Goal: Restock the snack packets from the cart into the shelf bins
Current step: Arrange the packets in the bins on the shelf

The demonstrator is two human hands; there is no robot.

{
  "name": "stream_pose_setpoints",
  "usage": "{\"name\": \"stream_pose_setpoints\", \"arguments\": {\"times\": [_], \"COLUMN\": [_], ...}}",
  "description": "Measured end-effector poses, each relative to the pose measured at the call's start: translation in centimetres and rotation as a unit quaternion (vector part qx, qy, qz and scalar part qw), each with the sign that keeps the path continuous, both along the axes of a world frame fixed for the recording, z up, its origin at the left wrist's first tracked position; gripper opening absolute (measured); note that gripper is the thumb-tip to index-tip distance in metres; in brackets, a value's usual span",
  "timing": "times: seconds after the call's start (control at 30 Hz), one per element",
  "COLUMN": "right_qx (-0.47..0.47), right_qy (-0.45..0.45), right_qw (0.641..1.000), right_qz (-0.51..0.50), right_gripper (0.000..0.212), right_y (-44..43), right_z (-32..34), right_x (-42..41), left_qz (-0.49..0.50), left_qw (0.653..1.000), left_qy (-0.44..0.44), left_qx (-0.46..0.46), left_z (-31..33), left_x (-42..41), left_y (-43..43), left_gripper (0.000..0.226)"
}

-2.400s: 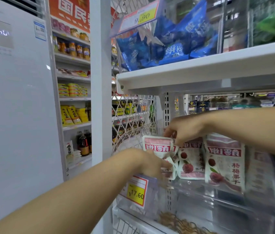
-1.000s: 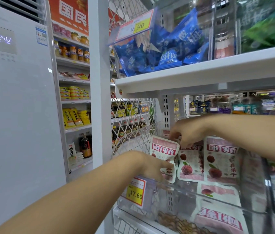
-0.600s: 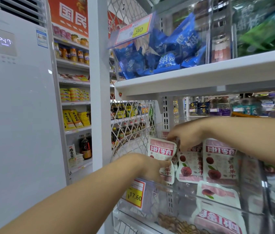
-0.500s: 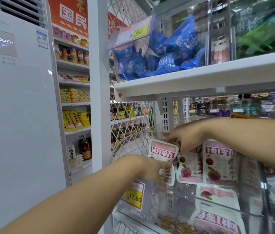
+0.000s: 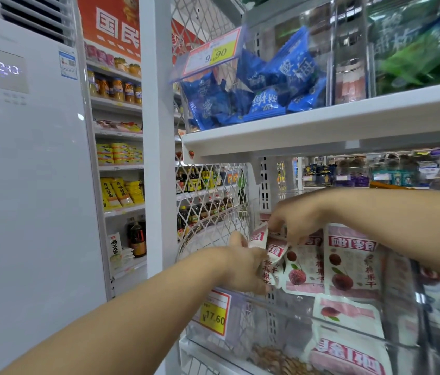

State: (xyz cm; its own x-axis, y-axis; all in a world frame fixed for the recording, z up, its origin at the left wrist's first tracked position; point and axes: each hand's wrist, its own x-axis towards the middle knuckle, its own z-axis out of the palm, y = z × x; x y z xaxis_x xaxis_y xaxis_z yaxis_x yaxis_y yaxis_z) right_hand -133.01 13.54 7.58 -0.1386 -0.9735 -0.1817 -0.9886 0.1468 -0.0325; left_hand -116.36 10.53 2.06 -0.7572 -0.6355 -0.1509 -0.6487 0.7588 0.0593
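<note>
Pink-and-white snack packets (image 5: 348, 263) printed with red fruit stand in a clear plastic shelf bin (image 5: 281, 315) under a white shelf. My left hand (image 5: 243, 266) grips the lower left side of the leftmost packet (image 5: 266, 253), which is bent and turned edge-on. My right hand (image 5: 292, 215) reaches in from the right and pinches the top of that same packet. More packets (image 5: 346, 312) of the same kind lie flat lower in the bin. The cart is out of view.
A yellow price tag (image 5: 213, 315) reading 17.60 hangs on the bin's front. Blue packets (image 5: 262, 90) fill the bin on the shelf above. A white wire mesh panel (image 5: 210, 201) closes the left side. A tall white appliance (image 5: 29, 185) stands at far left.
The leftmost packet has turned from facing me to edge-on and bent, and both hands have shifted slightly left with it. My view moved a little closer to the bin.
</note>
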Motion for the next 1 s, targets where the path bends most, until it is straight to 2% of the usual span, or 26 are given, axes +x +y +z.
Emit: {"name": "stream_pose_setpoints", "arguments": {"times": [0.13,0.23,0.37,0.4,0.6,0.7,0.87,1.0], "right_qx": [-0.015,-0.016,-0.024,-0.016,-0.009,-0.002,0.031,0.061], "right_qy": [-0.040,-0.048,-0.117,-0.124,-0.115,-0.152,-0.126,-0.146], "right_qw": [0.999,0.999,0.993,0.992,0.993,0.988,0.990,0.982], "right_qz": [-0.009,-0.019,-0.009,-0.001,0.001,-0.017,-0.053,-0.105], "right_gripper": [0.041,0.036,0.059,0.059,0.053,0.056,0.063,0.053], "right_y": [-0.3,-0.4,-0.1,0.0,0.3,0.6,0.5,0.9], "right_z": [-0.1,-0.2,-0.3,-0.3,-0.3,-0.3,-0.2,-0.6], "right_x": [0.1,-0.2,0.0,0.3,0.7,0.9,1.4,1.0], "left_qz": [-0.014,-0.024,-0.067,-0.072,-0.070,-0.060,-0.067,-0.063], "left_qw": [0.998,0.997,0.994,0.993,0.992,0.992,0.990,0.991], "left_qy": [-0.062,-0.070,-0.076,-0.086,-0.094,-0.097,-0.111,-0.087], "left_qx": [-0.010,-0.004,0.033,0.033,0.047,0.059,0.052,0.076], "left_z": [0.0,0.2,0.5,0.5,0.4,0.4,0.2,0.3], "left_x": [-0.1,-0.1,-0.2,-0.2,-0.4,-0.5,-1.3,-0.9], "left_y": [0.3,0.4,0.5,0.5,-0.1,-0.3,0.2,0.4], "left_gripper": [0.075,0.075,0.066,0.067,0.080,0.085,0.078,0.073]}}
